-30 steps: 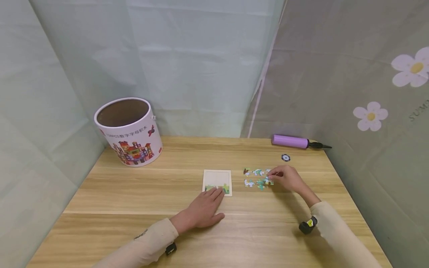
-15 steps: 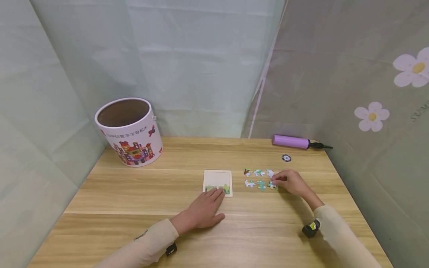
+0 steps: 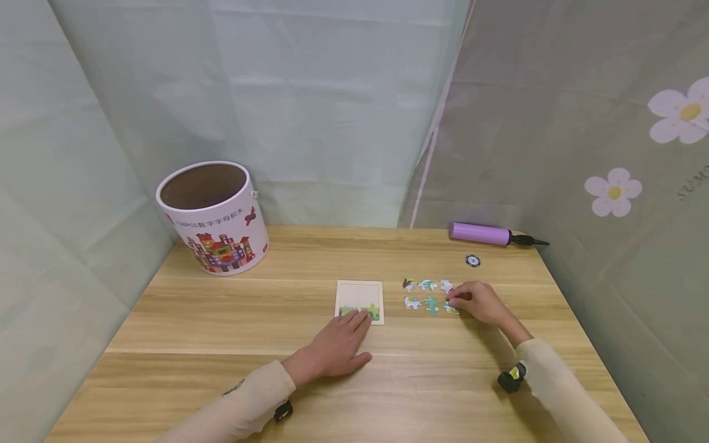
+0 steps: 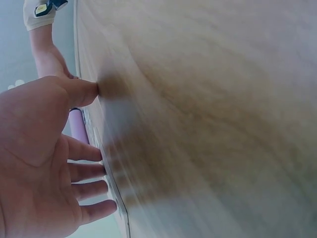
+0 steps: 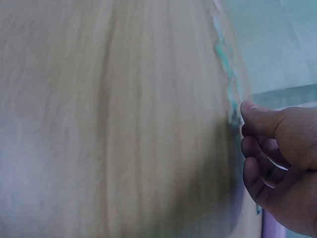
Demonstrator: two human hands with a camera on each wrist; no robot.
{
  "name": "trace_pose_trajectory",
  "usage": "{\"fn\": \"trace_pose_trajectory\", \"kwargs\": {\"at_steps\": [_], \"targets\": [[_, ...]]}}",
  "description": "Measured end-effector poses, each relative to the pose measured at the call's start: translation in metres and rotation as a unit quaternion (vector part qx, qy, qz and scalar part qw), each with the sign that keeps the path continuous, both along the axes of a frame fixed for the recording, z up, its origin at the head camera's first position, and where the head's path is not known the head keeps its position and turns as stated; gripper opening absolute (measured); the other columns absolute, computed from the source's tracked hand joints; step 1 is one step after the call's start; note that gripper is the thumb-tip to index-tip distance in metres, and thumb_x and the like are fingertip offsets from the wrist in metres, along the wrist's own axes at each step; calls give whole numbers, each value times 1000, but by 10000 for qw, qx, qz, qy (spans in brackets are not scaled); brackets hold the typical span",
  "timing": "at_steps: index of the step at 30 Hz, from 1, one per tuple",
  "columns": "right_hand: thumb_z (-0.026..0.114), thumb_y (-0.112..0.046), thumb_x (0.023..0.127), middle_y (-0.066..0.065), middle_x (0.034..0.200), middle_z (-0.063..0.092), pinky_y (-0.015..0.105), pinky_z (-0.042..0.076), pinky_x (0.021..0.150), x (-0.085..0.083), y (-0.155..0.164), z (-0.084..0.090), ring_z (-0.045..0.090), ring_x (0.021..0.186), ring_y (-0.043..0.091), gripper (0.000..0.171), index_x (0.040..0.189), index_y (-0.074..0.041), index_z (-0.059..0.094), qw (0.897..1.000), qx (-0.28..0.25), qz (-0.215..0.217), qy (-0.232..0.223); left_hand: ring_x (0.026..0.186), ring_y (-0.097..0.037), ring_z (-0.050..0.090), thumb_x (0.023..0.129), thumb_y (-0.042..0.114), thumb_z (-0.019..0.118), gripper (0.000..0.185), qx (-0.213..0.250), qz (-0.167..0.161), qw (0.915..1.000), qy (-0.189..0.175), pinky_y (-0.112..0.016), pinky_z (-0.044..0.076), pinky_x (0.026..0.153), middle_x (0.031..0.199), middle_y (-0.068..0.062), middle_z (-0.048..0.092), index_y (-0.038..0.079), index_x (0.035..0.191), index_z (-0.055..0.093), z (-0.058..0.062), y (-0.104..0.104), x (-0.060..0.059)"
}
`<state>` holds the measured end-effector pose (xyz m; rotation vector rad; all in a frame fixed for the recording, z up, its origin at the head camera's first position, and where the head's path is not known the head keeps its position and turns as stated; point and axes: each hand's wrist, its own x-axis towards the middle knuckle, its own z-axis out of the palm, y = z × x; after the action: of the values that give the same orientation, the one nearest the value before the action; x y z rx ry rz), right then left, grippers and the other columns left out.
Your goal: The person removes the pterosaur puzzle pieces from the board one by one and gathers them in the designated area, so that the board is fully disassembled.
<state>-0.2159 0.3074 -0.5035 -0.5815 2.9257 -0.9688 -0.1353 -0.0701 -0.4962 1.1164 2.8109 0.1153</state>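
Note:
In the head view a small wooden puzzle tray [image 3: 359, 290] lies mid-table with green pieces [image 3: 370, 311] along its near edge. My left hand [image 3: 339, 346] rests with straight fingers on that near edge, covering part of it. In the left wrist view the left hand [image 4: 44, 163] has its fingertips at the tray's edge. To the right lie several jigsaw pieces in two rows, among them a teal piece [image 3: 431, 305]. My right hand [image 3: 480, 303], fingers curled, pinches the jigsaw piece [image 3: 451, 307] at the near row's right end. The right wrist view shows thumb and forefinger together there.
At the back left stands a white bucket [image 3: 235, 234] with printed blocks on its side. A purple hand pump [image 3: 479, 234] lies at the back right, with a dark poker chip [image 3: 472, 261] in front of it. Fabric sheets [image 3: 332, 123] hang behind the table.
My right hand has moved slightly right with the jigsaw piece, which now sits at the end of the near row. The left hand has stayed on the tray.

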Motion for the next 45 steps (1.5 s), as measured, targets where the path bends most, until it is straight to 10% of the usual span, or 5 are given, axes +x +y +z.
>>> {"fn": "trace_pose_trajectory", "kwargs": {"at_steps": [17, 32, 45], "targets": [[77, -15, 92, -4, 90, 73, 26, 54, 68, -8, -83, 31, 64, 77, 9, 9, 99, -10, 80, 9950, -433, 859, 266, 141, -35, 45, 100, 45, 54, 71, -19, -88, 9996, 250, -44, 37, 118, 152, -23, 46, -8, 147, 47, 1, 5, 5], [73, -17, 96, -2, 98, 74, 24, 55, 76, -24, -166, 22, 67, 85, 9, 12, 104, -11, 79, 9812, -60, 1927, -40, 149, -38, 35, 105, 47, 50, 74, -202, -143, 9996, 129, -40, 30, 122, 159, -27, 37, -10, 150, 41, 2, 6, 17], [75, -23, 95, -3, 98, 74, 23, 54, 75, -28, -212, 4, 66, 84, 5, 16, 107, -13, 81, 9802, 29, 1967, -221, 149, -37, 36, 105, 49, 49, 74, -374, -285, 9978, 471, -40, 29, 122, 157, -27, 40, -11, 148, 43, -2, 4, 19]]}}
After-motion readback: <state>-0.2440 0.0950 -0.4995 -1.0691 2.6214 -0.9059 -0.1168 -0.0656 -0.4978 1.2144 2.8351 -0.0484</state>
